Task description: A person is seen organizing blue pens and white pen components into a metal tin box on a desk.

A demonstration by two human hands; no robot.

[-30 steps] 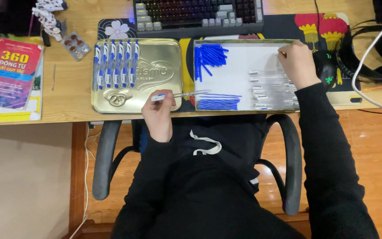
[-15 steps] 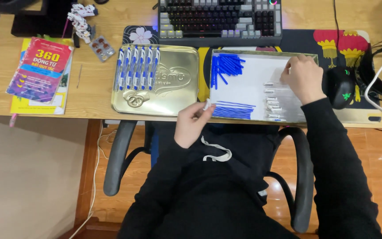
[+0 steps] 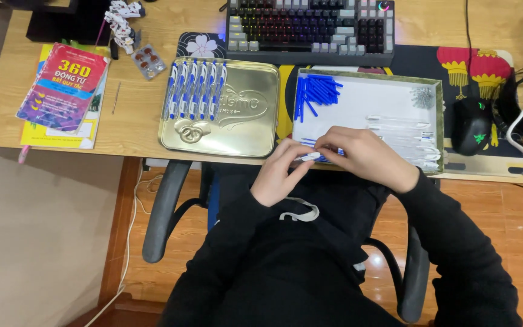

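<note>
Here, pen part: a small white piece (image 3: 310,157), pinched between both hands at the near edge of the tabletop, just in front of the white tray.
Left hand: (image 3: 278,174) fingers curl up from below, the grip pressed on the piece's left end.
Right hand: (image 3: 367,156) lies over the tray's near edge, fingertips closed on the piece's right end; the two hands touch at the piece.
Tray: a shallow white box (image 3: 388,100) with a patterned rim, lying on a dark mat.
Blue caps: a loose heap (image 3: 315,92) in the tray's far left corner; a few more blue pieces show just under the right hand.
Clear barrels: several (image 3: 405,130) lie in rows on the tray's right side.
Springs: a small grey cluster (image 3: 422,95) in the tray's far right corner.
Tin lid: a gold embossed lid (image 3: 237,118) just left of the tray.
Pens: six blue-and-white ones (image 3: 195,89) side by side on the lid's far left part.
Keyboard: (image 3: 310,27) beyond lid and tray, keys lit.
Mouse: black (image 3: 471,126), right of the tray.
Books: a stack (image 3: 63,91) at the left end of the tabletop.
Pill strip: (image 3: 148,61) between books and lid.
</note>
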